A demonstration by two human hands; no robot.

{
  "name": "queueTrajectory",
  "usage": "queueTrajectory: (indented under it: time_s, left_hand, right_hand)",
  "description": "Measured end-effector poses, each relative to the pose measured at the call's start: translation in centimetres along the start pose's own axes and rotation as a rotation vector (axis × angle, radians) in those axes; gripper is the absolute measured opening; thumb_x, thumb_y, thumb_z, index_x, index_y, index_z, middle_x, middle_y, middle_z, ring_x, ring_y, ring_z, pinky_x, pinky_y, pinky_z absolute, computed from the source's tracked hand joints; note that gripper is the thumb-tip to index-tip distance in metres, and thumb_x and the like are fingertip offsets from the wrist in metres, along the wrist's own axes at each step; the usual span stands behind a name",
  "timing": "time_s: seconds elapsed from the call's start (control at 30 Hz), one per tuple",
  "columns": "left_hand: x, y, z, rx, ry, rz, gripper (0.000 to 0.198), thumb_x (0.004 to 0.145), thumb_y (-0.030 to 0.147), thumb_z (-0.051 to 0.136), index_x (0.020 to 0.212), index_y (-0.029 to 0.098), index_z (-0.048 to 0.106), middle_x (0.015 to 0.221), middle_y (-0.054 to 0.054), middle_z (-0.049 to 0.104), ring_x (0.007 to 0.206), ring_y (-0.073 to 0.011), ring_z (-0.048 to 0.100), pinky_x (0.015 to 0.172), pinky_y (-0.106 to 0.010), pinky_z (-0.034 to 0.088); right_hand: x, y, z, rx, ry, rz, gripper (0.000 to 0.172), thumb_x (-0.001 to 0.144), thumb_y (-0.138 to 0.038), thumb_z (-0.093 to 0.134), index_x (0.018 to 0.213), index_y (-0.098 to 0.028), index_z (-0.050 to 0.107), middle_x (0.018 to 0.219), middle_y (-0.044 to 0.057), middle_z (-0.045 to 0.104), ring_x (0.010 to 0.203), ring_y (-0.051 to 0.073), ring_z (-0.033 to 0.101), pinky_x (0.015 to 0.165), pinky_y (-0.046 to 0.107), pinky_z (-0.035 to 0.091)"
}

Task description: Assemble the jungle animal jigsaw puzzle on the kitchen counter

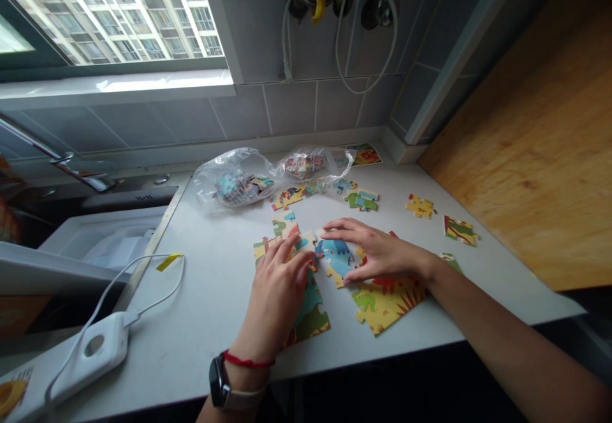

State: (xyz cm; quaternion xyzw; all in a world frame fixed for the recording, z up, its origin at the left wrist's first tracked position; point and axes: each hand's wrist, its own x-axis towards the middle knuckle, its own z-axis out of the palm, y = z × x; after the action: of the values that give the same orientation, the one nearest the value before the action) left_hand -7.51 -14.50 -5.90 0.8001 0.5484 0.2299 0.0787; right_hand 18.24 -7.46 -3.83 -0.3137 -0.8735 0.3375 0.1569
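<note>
A partly joined dinosaur jigsaw (382, 305) lies on the white counter (215, 302). My left hand (277, 292) rests flat on its left part, fingers stretched toward the pieces at the top. My right hand (375, 251) lies flat over the middle, fingertips pressing a blue piece (335, 252). Neither hand grips anything. A watch and a red string are on my left wrist.
Loose pieces (419, 206) lie scattered behind and to the right. Two clear plastic bags (234, 177) with more pieces sit near the tiled wall. A white device with a cable (90, 349) lies front left, beside a sink (95, 238). A wooden panel (535, 142) stands at right.
</note>
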Motion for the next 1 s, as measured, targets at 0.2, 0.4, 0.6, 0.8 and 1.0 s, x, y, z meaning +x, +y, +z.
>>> queueTrajectory:
  time_s: [0.2, 0.4, 0.6, 0.8, 1.0]
  left_hand:
    - [-0.2, 0.0, 0.1, 0.081, -0.063, -0.001, 0.045, 0.097, 0.008, 0.056, 0.122, 0.039, 0.078, 0.151, -0.005, 0.06, 0.143, -0.0337, 0.05, 0.114, -0.06, 0.049]
    - [-0.1, 0.3, 0.1, 0.093, -0.077, -0.024, 0.047, 0.099, 0.009, 0.053, 0.125, 0.04, 0.077, 0.153, -0.004, 0.059, 0.145, -0.0347, 0.049, 0.114, -0.061, 0.049]
    - [0.0, 0.5, 0.0, 0.089, -0.088, -0.052, 0.048, 0.096, 0.006, 0.054, 0.122, 0.039, 0.078, 0.153, -0.004, 0.059, 0.144, -0.0343, 0.05, 0.115, -0.061, 0.047]
    - [0.1, 0.1, -0.1, 0.046, -0.089, -0.043, 0.042, 0.098, 0.008, 0.053, 0.123, 0.033, 0.076, 0.154, -0.005, 0.058, 0.146, -0.0331, 0.05, 0.116, -0.061, 0.046]
    - [0.2, -0.7, -0.6, -0.035, -0.029, -0.112, 0.018, 0.098, 0.019, 0.065, 0.114, 0.023, 0.071, 0.149, -0.007, 0.063, 0.142, -0.0312, 0.055, 0.118, -0.053, 0.047]
  right_hand:
    - [0.5, 0.3, 0.8, -0.063, 0.112, -0.034, 0.064, 0.083, -0.042, 0.087, 0.142, -0.029, 0.065, 0.141, 0.011, 0.064, 0.134, 0.03, 0.057, 0.117, 0.048, 0.044]
    - [0.9, 0.3, 1.5, -0.178, 0.124, -0.035, 0.058, 0.083, -0.051, 0.085, 0.136, -0.029, 0.071, 0.138, 0.012, 0.066, 0.131, 0.031, 0.059, 0.114, 0.052, 0.045]
    - [0.9, 0.5, 2.2, -0.264, 0.124, -0.043, 0.04, 0.092, -0.049, 0.076, 0.129, -0.034, 0.076, 0.146, 0.011, 0.063, 0.136, 0.033, 0.055, 0.115, 0.059, 0.043]
    - [1.1, 0.6, 2.5, -0.233, 0.148, -0.146, 0.032, 0.099, -0.034, 0.069, 0.13, -0.027, 0.076, 0.151, 0.012, 0.061, 0.146, 0.033, 0.049, 0.12, 0.059, 0.042]
    - [1.4, 0.1, 2.5, -0.207, 0.09, -0.212, 0.036, 0.101, -0.027, 0.066, 0.136, -0.029, 0.071, 0.151, 0.008, 0.062, 0.145, 0.029, 0.054, 0.123, 0.053, 0.042]
